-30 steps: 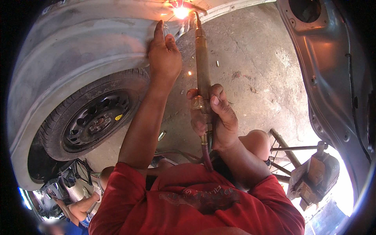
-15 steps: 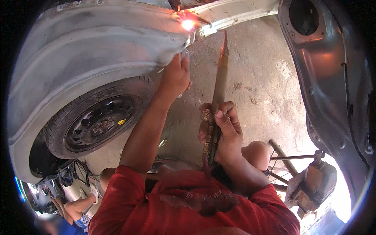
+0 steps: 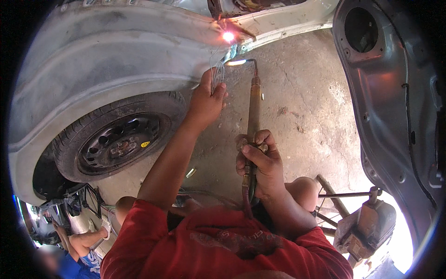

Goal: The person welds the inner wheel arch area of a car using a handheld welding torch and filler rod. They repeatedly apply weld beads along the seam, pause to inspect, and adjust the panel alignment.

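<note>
Pointing lengthwise forward, the torch (image 3: 254, 107) hooks left at its tip (image 3: 255, 65).

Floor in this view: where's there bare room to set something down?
The widest mostly bare floor lies between the torch and the grey panel at right; a smaller patch between the left forearm and torch. Crowded: around the glowing spot, where flame, wire and left hand bunch.

Item: red shirt (image 3: 148, 251), chest lettering (image 3: 237, 238) in pale and dark tones, creased, wording not legible. Item: black wheel (image 3: 121, 148), one small yellow label (image 3: 145, 144) on its face, dark marks too small to read. Legible text or numbers elsewhere: none.
</note>
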Available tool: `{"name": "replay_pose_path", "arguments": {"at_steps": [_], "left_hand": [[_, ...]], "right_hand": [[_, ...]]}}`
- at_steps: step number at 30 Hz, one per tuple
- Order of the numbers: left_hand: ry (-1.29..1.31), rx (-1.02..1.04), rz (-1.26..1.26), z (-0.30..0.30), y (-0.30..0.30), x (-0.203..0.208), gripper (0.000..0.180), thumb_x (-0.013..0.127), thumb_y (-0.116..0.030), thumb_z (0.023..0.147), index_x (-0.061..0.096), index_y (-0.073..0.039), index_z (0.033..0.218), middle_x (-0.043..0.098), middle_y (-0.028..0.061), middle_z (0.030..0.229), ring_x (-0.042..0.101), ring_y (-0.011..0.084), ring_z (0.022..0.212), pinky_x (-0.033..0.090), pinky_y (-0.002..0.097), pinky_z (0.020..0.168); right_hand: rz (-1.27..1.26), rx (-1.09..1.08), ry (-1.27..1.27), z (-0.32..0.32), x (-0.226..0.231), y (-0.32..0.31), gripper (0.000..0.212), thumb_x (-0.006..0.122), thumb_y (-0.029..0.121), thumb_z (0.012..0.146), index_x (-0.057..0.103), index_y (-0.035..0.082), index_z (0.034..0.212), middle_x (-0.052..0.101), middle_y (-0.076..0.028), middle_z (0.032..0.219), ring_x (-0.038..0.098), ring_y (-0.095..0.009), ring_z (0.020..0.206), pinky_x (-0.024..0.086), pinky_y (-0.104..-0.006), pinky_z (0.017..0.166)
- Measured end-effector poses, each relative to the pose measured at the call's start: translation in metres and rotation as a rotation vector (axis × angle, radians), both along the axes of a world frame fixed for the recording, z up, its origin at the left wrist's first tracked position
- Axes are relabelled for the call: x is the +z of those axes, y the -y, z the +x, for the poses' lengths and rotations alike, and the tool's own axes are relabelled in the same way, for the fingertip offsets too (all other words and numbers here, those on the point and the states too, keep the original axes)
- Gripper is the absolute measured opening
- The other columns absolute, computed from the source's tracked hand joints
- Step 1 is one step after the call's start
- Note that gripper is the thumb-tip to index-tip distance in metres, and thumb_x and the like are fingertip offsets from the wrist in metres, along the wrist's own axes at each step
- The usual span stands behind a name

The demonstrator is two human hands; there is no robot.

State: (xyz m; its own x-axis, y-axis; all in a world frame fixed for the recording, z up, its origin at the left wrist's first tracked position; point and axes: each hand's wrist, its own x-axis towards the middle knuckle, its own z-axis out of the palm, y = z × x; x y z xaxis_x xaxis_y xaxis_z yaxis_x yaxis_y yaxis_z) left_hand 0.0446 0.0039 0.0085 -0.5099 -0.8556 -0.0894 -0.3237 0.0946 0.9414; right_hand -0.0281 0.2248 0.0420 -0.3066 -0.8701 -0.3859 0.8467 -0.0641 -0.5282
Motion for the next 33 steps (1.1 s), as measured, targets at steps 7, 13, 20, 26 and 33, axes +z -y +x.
{"name": "replay_pose_path", "arguments": {"at_steps": [7,13,20,26,33], "left_hand": [[0.04,-0.013,-0.103,0.004,-0.011,0.018,0.072,0.05,-0.009,0.108,0.014,-0.021,0.169,0.061,0.0152,0.137,0.068,0.0185,0.101,0.061,0.0323,0.075],[0.082,-0.006,-0.275,0.006,-0.004,0.006,0.08,0.051,-0.004,0.105,0.011,-0.025,0.17,0.058,0.0196,0.146,0.07,0.0202,0.105,0.061,0.0322,0.075],[0.059,-0.021,-0.243,0.006,-0.005,0.007,0.083,0.052,0.0,0.103,0.01,-0.027,0.17,0.05,0.0235,0.155,0.069,0.0206,0.108,0.061,0.0322,0.077],[0.049,-0.008,-0.236,0.007,-0.006,0.007,0.085,0.056,-0.002,0.103,0.011,-0.03,0.17,0.048,0.0263,0.156,0.069,0.0221,0.109,0.062,0.0331,0.077],[0.04,-0.029,-0.281,0.008,-0.002,0.011,0.085,0.059,-0.007,0.102,0.012,-0.028,0.17,0.049,0.028,0.155,0.068,0.025,0.111,0.063,0.0353,0.079]], "right_hand": [[0.018,-0.016,-0.017,-0.003,0.0,-0.001,0.028,0.067,-0.001,0.096,0.049,0.017,0.107,0.067,-0.013,0.109,0.066,-0.017,0.068,0.05,-0.0292,0.054],[0.029,-0.023,-0.008,-0.005,0.0,0.001,0.026,0.068,0.001,0.096,0.049,0.015,0.105,0.069,-0.01,0.107,0.067,-0.017,0.068,0.053,-0.0307,0.056],[0.037,-0.028,-0.009,-0.005,-0.005,0.004,0.028,0.07,0.001,0.096,0.048,0.016,0.105,0.068,-0.01,0.104,0.067,-0.018,0.068,0.053,-0.0306,0.056],[0.031,-0.031,0.007,-0.006,-0.008,0.006,0.029,0.07,0.002,0.097,0.046,0.016,0.105,0.068,-0.009,0.102,0.067,-0.018,0.067,0.053,-0.0306,0.055],[0.048,-0.044,0.046,-0.007,-0.008,0.007,0.02,0.063,0.006,0.102,0.046,0.016,0.106,0.069,-0.012,0.104,0.067,-0.02,0.068,0.053,-0.0316,0.056]]}}
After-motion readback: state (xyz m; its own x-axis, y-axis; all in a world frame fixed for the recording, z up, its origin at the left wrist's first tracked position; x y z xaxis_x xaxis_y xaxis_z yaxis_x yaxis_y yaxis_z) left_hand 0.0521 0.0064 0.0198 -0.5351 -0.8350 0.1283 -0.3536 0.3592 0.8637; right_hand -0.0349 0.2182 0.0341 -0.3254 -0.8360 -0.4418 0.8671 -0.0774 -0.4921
